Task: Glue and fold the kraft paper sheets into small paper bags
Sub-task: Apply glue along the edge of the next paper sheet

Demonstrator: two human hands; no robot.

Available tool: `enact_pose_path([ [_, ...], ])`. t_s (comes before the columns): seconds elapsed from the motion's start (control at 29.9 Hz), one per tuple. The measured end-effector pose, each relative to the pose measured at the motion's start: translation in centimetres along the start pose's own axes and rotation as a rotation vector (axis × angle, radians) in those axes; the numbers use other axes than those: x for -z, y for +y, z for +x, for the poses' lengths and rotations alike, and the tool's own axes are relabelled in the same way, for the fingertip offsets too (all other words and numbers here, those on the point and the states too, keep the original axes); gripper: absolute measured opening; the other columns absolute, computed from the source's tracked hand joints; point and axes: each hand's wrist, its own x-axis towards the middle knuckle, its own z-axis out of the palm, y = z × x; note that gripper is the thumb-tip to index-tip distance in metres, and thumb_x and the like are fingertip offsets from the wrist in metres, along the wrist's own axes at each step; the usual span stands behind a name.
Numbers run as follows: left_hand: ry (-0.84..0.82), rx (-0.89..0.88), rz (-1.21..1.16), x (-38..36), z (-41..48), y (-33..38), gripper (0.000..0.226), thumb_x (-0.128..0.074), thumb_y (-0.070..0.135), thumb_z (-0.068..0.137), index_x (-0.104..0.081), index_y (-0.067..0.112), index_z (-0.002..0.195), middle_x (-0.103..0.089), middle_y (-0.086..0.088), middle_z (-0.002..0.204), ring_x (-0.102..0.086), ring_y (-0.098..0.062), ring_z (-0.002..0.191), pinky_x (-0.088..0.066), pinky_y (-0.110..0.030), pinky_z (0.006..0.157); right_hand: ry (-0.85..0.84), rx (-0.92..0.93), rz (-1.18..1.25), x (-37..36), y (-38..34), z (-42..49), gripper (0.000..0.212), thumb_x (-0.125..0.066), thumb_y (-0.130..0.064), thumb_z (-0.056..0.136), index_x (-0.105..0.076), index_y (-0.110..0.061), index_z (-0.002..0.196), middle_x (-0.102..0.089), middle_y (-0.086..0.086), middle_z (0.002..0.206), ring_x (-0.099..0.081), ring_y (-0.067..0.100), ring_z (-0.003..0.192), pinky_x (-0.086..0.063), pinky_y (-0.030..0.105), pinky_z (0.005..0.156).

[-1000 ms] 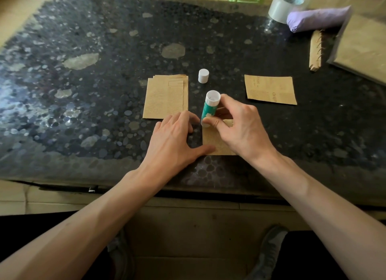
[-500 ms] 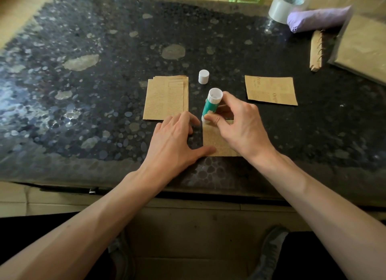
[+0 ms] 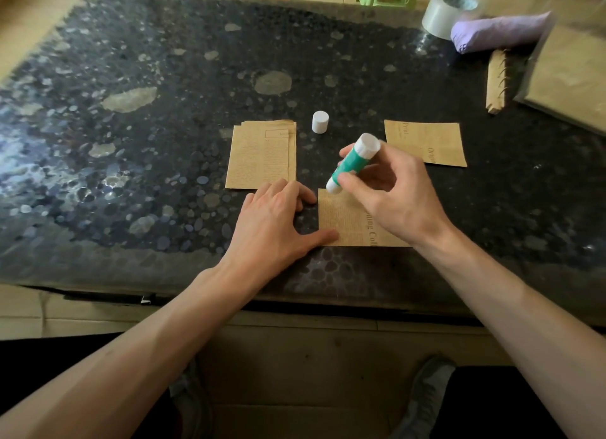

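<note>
A small folded kraft paper piece (image 3: 344, 220) lies near the table's front edge. My left hand (image 3: 273, 222) lies flat beside it, its thumb pressing the paper's lower left corner. My right hand (image 3: 390, 196) grips a green and white glue stick (image 3: 352, 165), tilted, with its lower tip at the paper's upper left corner. The stick's white cap (image 3: 320, 121) stands upright behind. A stack of kraft sheets (image 3: 262, 155) lies to the left. A single printed kraft piece (image 3: 426, 142) lies to the right.
The dark speckled table (image 3: 164, 111) carries a tape roll (image 3: 447, 11), a purple bundle (image 3: 501, 32), a brown spiral-edged strip (image 3: 495, 81) and a larger kraft pack (image 3: 570, 78) at the far right. My shoes show below the table's front edge.
My right hand has tilted the glue stick over to the right and lifted slightly, uncovering more of the paper. The left hand has stayed in place.
</note>
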Motion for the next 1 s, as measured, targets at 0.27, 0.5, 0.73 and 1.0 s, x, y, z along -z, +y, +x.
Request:
enact_pose_path([
  [0.27, 0.001, -0.015, 0.006, 0.0, 0.0, 0.0, 0.059, -0.067, 0.075, 0.073, -0.059, 0.032, 0.113, -0.051, 0.017, 0.094, -0.049, -0.005, 0.092, -0.037, -0.027, 0.082, -0.262, 0.053, -0.171, 0.1, -0.6, -1.0, 0.036, -0.077, -0.030, 0.092, -0.064, -0.030, 0.126, -0.069, -0.018, 0.116, -0.065, -0.002, 0.112, -0.055, 0.020, 0.092],
  [0.5, -0.009, -0.015, -0.006, 0.1, 0.1, 0.1, 0.061, -0.062, 0.076, 0.072, -0.059, 0.031, 0.113, -0.050, 0.017, 0.093, -0.050, -0.007, 0.092, -0.038, -0.029, 0.082, -0.228, 0.076, -0.217, -0.1, -0.5, -1.1, 0.040, -0.081, -0.041, 0.087, -0.068, -0.026, 0.122, -0.070, -0.018, 0.112, -0.063, -0.004, 0.107, -0.048, 0.008, 0.088],
  [0.73, -0.008, -0.015, -0.009, 0.1, 0.0, 0.1, 0.063, -0.062, 0.078, 0.071, -0.059, 0.031, 0.112, -0.052, 0.016, 0.095, -0.051, -0.008, 0.093, -0.043, -0.032, 0.085, -0.210, 0.097, -0.294, -0.5, -0.4, -1.2, 0.037, -0.077, -0.026, 0.093, -0.066, -0.019, 0.128, -0.071, -0.009, 0.120, -0.064, 0.005, 0.112, -0.052, 0.023, 0.095],
  [1.0, -0.008, -0.016, -0.014, 0.2, -0.1, 0.2, 0.061, -0.063, 0.076, 0.071, -0.059, 0.031, 0.113, -0.053, 0.014, 0.096, -0.052, -0.010, 0.095, -0.045, -0.035, 0.088, -0.150, 0.139, -0.317, -0.9, -0.2, -1.3, 0.033, -0.078, -0.023, 0.093, -0.067, -0.015, 0.123, -0.073, -0.004, 0.114, -0.067, 0.010, 0.105, -0.055, 0.029, 0.092],
])
